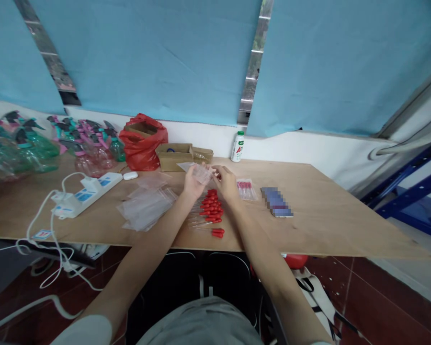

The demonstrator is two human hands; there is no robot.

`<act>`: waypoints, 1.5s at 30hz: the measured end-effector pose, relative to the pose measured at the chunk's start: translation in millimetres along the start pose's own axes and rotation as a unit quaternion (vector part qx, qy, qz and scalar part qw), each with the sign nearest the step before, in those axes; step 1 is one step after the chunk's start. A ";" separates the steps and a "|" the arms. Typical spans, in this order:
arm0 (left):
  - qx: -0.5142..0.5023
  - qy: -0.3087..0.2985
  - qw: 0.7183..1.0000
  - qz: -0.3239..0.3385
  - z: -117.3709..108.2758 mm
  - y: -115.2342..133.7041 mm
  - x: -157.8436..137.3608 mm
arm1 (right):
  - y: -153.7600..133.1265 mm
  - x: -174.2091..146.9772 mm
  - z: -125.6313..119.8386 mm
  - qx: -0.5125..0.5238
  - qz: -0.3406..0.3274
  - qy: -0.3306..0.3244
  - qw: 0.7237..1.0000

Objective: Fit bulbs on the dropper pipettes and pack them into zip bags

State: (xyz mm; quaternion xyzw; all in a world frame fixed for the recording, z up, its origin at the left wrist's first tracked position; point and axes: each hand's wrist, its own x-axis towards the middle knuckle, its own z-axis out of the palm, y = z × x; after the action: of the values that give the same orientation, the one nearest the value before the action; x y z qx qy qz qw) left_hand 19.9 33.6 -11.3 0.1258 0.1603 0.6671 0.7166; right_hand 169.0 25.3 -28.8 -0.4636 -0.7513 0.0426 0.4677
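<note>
My left hand (194, 183) is closed around a clear plastic bag (202, 173), held above the table. My right hand (225, 181) meets the bag's right edge with its fingers pinched together; what exactly they grip there is too small to tell. Just below both hands lies a pile of droppers (211, 207) with red bulbs and clear tubes pointing left. A pair of red bulbs (218, 232) sits a little apart, nearer the front edge. To the left of my left forearm, several flat clear bags (143, 208) overlap. Right of my right hand rests a bag of red-bulbed droppers (246, 189).
On the wooden table (326, 215) lie a phone (277, 202), a white power strip (88, 194) with cables, and a white earbud case (130, 176). Along the back stand a bottle (237, 146), a cardboard box (174, 157), a red plastic bag (143, 146) and several spray bottles (39, 148).
</note>
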 end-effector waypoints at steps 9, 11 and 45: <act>-0.002 0.038 0.995 0.095 -7.2 14.5 5.7 | -3.8 3.5 -19.8 0.168 0.037 -0.197 0.965; -0.007 0.048 0.993 0.106 -9.1 17.6 7.6 | -6.1 1.8 -25.4 0.195 0.058 -0.287 0.936; -0.069 0.040 0.988 0.134 -20.1 24.5 16.3 | -12.6 5.3 -35.7 0.334 0.084 -0.041 0.938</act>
State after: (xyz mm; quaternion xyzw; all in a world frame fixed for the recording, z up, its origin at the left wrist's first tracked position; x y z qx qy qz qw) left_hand -9.6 51.1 -21.1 0.0694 0.1237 0.7709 0.6210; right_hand 186.6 8.8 0.9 -0.3402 -0.6707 0.3490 0.5592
